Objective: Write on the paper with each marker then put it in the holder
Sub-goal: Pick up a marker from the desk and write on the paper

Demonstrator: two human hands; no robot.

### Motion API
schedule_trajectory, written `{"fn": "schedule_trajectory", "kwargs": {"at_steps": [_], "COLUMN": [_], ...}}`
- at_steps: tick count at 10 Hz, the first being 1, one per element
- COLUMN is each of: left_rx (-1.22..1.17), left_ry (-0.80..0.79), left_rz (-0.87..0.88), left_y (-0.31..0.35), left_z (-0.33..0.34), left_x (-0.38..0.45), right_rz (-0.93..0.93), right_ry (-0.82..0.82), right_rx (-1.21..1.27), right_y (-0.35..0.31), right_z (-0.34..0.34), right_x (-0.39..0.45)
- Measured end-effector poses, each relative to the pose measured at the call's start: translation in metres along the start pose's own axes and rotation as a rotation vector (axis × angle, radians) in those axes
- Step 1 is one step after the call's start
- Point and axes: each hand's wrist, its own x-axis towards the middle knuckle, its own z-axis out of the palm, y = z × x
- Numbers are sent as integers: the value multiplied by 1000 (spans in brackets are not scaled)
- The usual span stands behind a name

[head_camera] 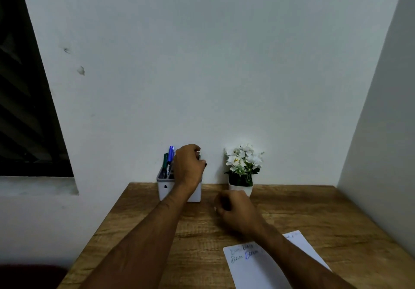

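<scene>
A white holder (165,190) stands at the back of the wooden table (202,228) against the wall. A blue marker (171,156) and a green marker (165,162) stick up from its left side. My left hand (188,165) hovers over the holder's right side, closed around a dark marker (199,155) whose end shows between the fingers. My right hand (235,207) rests on the table in a loose fist in front of the flower pot, with nothing visible in it. The paper (269,266) with several handwritten words lies at the near right, partly under my right forearm.
A small white pot with white flowers (243,165) stands right of the holder by the wall. A side wall closes the table's right edge. A dark window (27,109) is at the left. The table's left edge runs diagonally.
</scene>
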Motion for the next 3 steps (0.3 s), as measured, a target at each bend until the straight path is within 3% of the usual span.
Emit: {"fn": "schedule_trajectory", "kwargs": {"at_steps": [3], "left_rx": [-28], "left_ry": [37], "left_rz": [0], "left_y": [1], "left_z": [-1], "left_x": [-11], "right_rz": [27], "right_ry": [3], "right_rx": [20], "right_y": [-1], "right_z": [-5], "right_x": [-6]}}
